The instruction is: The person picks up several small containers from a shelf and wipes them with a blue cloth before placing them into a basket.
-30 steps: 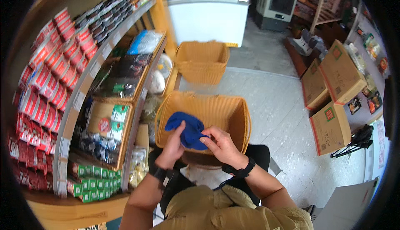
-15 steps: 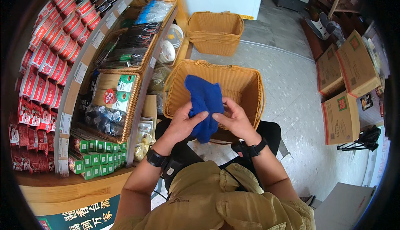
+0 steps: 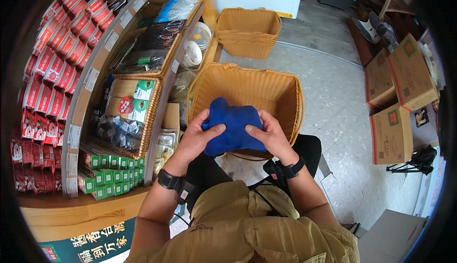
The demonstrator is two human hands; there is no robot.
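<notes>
Beside stocked shelves (image 3: 84, 102), blue cloth (image 3: 233, 132), perhaps folded, partly hiding wicker basket (image 3: 252, 85)

the blue cloth (image 3: 234, 128), tall and narrow half a second ago, now spreads wider between left hand (image 3: 196, 138) and right hand (image 3: 274, 138), thumbs farther apart.

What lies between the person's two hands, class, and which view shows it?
The head view shows a blue cloth spanning the gap between the left hand and the right hand, held by both.
</notes>
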